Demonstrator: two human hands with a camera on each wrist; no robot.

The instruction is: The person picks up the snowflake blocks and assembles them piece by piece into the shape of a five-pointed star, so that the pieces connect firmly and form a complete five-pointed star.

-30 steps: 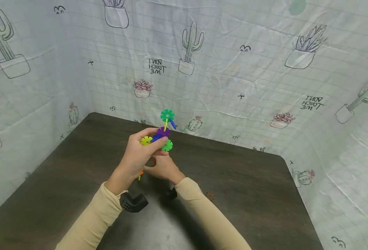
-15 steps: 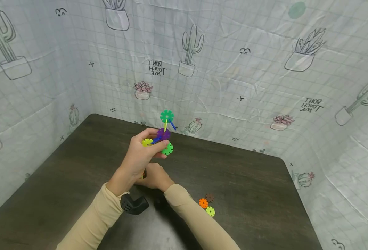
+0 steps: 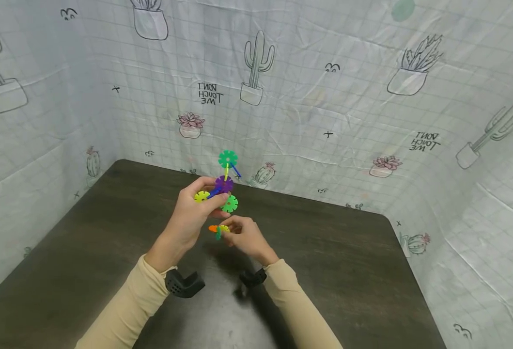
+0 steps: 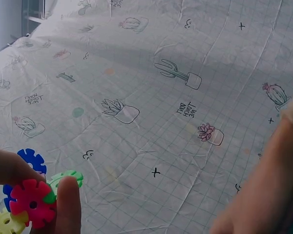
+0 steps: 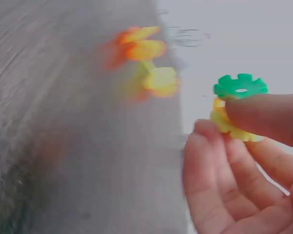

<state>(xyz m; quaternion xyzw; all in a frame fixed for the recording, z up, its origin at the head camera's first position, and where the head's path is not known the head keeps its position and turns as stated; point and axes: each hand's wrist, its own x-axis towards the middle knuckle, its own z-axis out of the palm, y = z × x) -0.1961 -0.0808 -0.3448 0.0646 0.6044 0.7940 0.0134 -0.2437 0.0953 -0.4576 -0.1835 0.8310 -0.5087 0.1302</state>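
My left hand (image 3: 188,213) grips a cluster of notched plastic discs, thumb pressed against it in the head view. A dark green disc (image 3: 227,159) tops the cluster, above a purple disc (image 3: 224,183); yellow, blue and light green discs sit lower. The left wrist view also shows a red disc (image 4: 33,204) beside a fingertip. Just below, my right hand (image 3: 248,237) pinches a yellow disc (image 5: 234,127) and a green disc (image 5: 240,87) between thumb and fingers. An orange disc (image 3: 213,228) shows at their left in the head view.
The dark table (image 3: 334,261) carries both hands' shadows. Blurred yellow and orange discs (image 5: 149,50) appear beyond the hand in the right wrist view. Cactus-print cloth (image 3: 308,111) hangs around the table's back and sides. Each wrist wears a black camera mount (image 3: 184,284).
My right hand has come out from behind the left wrist, moving right and bringing its small discs into view. Its forearm now covers where loose discs lay. The left hand keeps its grip.
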